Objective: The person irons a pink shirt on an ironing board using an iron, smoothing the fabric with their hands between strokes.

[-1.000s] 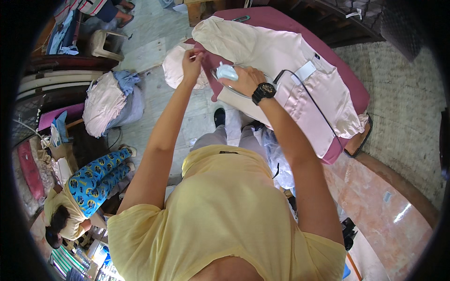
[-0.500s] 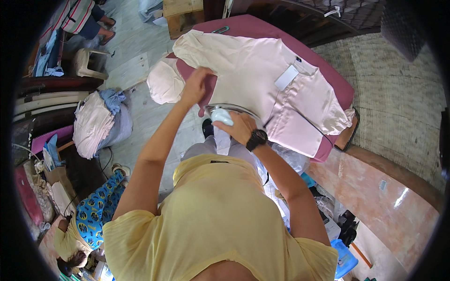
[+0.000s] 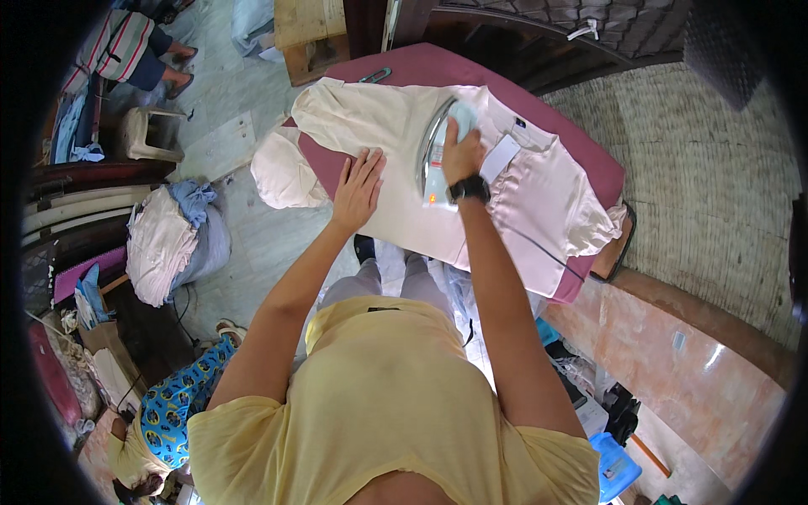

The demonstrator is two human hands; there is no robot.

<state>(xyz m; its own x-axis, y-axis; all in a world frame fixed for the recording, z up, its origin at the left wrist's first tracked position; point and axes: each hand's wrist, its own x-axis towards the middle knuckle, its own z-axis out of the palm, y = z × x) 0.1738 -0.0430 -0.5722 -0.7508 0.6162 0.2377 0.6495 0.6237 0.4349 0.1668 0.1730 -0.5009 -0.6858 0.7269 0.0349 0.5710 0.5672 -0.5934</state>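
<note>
A pale pink shirt (image 3: 396,114) is spread over a maroon-covered ironing board (image 3: 593,164). My right hand (image 3: 463,157) grips the handle of a white and light-blue clothes iron (image 3: 434,160), which rests on the shirt near its neckline. A small orange light glows at the iron's rear. Flat on the shirt's lower left part lies my left hand (image 3: 360,187), fingers stretched out. Beside the collar is a white tag or card (image 3: 502,156). One puffed sleeve (image 3: 288,172) hangs past the board's left edge. The iron's dark cord (image 3: 539,241) runs to the right across the shirt.
A bundle of pale clothes (image 3: 164,240) sits on the floor at left, with a beige plastic stool (image 3: 151,135) beyond it. A wooden bench (image 3: 310,38) stands past the board. One person in blue patterned trousers (image 3: 178,404) is at lower left; another person's legs (image 3: 160,71) show at upper left.
My right hand has pushed the iron from the near edge up across the shirt, turning it to point away. My left hand has come down flat on the fabric.
</note>
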